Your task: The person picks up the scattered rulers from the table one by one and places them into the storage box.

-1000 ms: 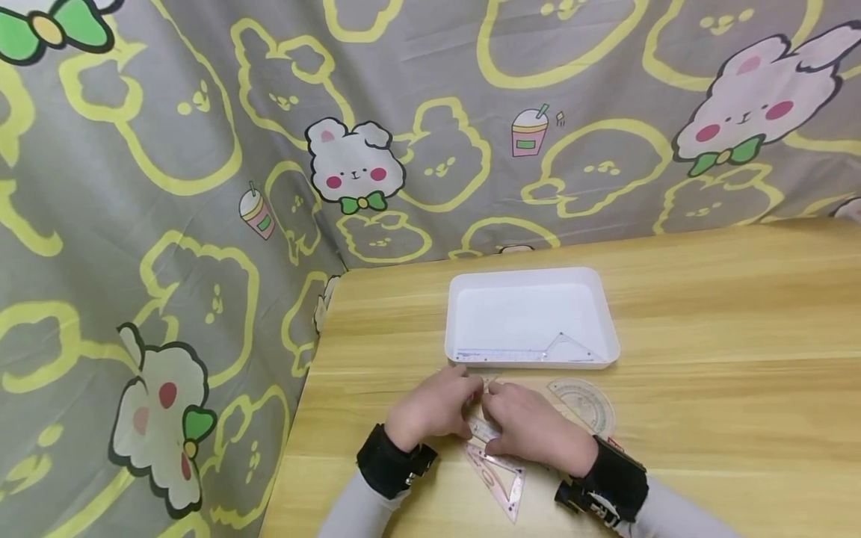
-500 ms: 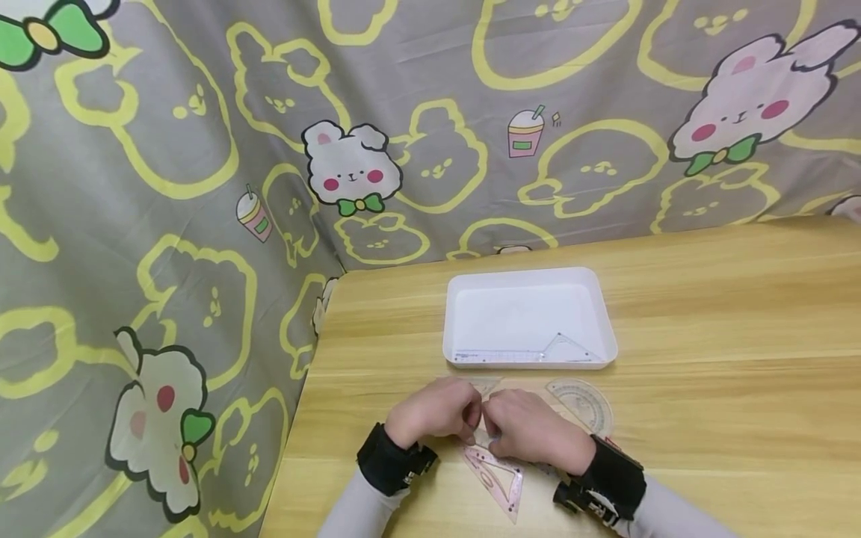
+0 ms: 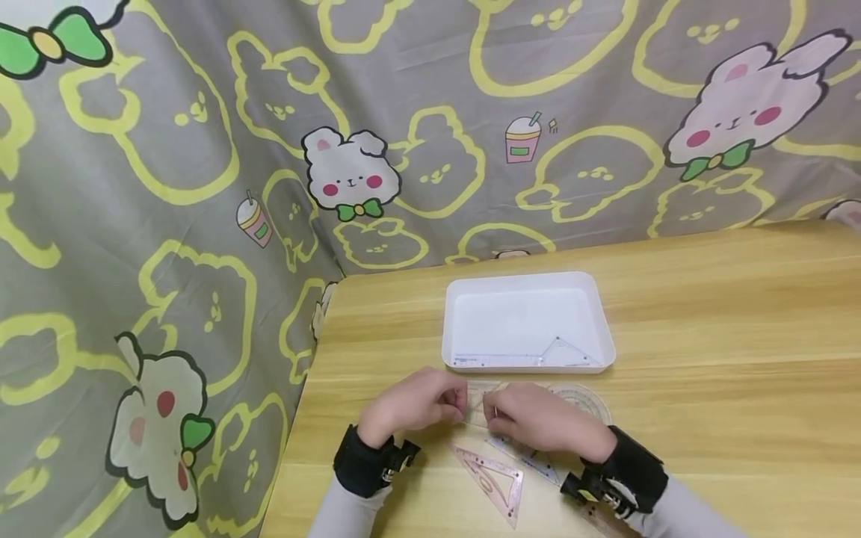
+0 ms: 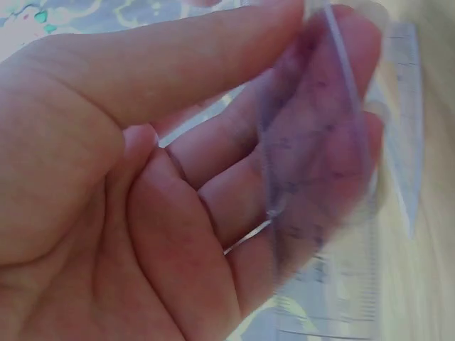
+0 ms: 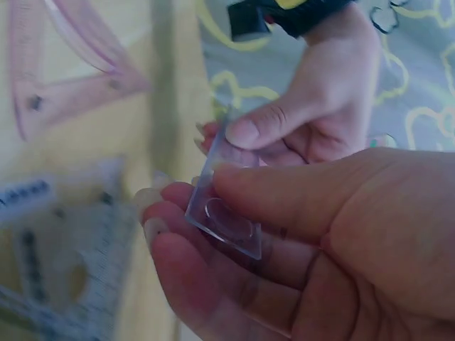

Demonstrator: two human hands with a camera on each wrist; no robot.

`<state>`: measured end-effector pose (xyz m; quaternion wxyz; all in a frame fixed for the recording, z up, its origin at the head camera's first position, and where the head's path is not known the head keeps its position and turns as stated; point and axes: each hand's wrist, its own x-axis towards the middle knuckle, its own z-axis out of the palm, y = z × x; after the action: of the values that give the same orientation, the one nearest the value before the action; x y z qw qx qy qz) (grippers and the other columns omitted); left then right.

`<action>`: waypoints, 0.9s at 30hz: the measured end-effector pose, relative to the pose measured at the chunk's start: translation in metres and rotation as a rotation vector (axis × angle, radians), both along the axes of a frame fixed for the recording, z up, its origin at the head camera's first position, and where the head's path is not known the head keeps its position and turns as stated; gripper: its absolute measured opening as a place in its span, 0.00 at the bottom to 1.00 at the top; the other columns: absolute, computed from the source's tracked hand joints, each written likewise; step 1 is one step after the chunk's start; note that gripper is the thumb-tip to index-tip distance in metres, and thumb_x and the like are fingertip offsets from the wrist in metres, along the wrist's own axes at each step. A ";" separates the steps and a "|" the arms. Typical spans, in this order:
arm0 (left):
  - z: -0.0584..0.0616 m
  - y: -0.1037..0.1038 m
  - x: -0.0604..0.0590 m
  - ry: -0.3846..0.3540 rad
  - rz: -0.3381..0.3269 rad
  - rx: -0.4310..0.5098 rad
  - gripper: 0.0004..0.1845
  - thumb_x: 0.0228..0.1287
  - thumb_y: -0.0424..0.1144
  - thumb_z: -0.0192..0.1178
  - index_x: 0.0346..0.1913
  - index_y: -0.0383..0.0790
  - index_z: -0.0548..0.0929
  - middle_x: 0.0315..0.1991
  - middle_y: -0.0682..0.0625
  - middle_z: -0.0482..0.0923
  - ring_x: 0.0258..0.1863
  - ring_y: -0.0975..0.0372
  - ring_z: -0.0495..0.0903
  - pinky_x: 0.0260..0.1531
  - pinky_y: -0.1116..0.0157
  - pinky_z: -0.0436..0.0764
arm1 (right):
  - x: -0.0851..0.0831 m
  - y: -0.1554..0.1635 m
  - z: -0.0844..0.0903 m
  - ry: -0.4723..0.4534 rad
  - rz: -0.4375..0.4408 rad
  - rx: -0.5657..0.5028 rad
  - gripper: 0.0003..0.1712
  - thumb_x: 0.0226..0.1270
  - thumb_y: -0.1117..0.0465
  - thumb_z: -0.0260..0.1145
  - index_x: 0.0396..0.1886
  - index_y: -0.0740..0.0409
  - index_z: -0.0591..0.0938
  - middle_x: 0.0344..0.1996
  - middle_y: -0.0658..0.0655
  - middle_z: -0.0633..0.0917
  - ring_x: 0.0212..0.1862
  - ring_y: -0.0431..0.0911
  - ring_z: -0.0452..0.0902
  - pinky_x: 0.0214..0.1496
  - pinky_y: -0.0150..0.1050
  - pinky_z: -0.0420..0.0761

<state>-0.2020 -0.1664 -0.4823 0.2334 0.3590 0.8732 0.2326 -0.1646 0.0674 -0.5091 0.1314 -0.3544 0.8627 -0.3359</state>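
A short clear ruler point(image 5: 227, 217) with a round hole at its end spans both hands. My left hand point(image 3: 420, 400) pinches one end between thumb and fingers; in the left wrist view the scale marks point(image 4: 320, 241) run down past the fingers. My right hand point(image 3: 551, 418) pinches the holed end, thumb on top and fingers beneath. Below the hands on the table lies a pink set square point(image 3: 515, 492). Beside it is a clear set square with blue print point(image 3: 543, 468), partly covered by the right hand. A clear protractor point(image 3: 588, 398) lies behind the right hand.
A white tray point(image 3: 518, 317) stands just beyond the hands, holding a clear ruler point(image 3: 494, 359) and a clear set square point(image 3: 584, 354) along its near side. The wood-grain table point(image 3: 740, 336) extends right. A patterned curtain point(image 3: 430, 179) borders the back and left.
Both hands have risen off the pieces near the pink set square and drawn slightly apart, the left one moving left, with the clear ruler now between them. The blue-printed set square has come into sight.
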 end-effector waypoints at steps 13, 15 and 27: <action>0.012 0.005 -0.008 -0.001 0.029 0.177 0.06 0.75 0.32 0.63 0.40 0.45 0.78 0.32 0.55 0.85 0.32 0.69 0.81 0.36 0.70 0.79 | -0.022 0.042 0.023 -0.102 0.045 -0.140 0.09 0.79 0.66 0.59 0.44 0.56 0.86 0.22 0.43 0.82 0.24 0.35 0.77 0.32 0.33 0.81; 0.014 0.009 -0.011 0.033 0.046 0.188 0.04 0.76 0.32 0.61 0.41 0.44 0.79 0.32 0.54 0.84 0.31 0.68 0.79 0.36 0.70 0.78 | -0.026 0.049 0.025 -0.119 0.034 -0.172 0.09 0.80 0.67 0.58 0.48 0.58 0.84 0.25 0.45 0.85 0.25 0.37 0.80 0.32 0.34 0.82; -0.010 0.038 -0.045 0.127 0.112 0.288 0.03 0.78 0.34 0.60 0.45 0.40 0.83 0.39 0.49 0.86 0.38 0.66 0.79 0.42 0.70 0.78 | -0.046 0.078 0.015 0.018 -0.214 -0.212 0.04 0.76 0.68 0.63 0.41 0.58 0.83 0.32 0.50 0.88 0.34 0.41 0.80 0.38 0.36 0.81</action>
<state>-0.2474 -0.1281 -0.4925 0.1109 0.3536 0.8624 0.3448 -0.2105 0.1454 -0.4943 0.0491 -0.2752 0.8564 -0.4340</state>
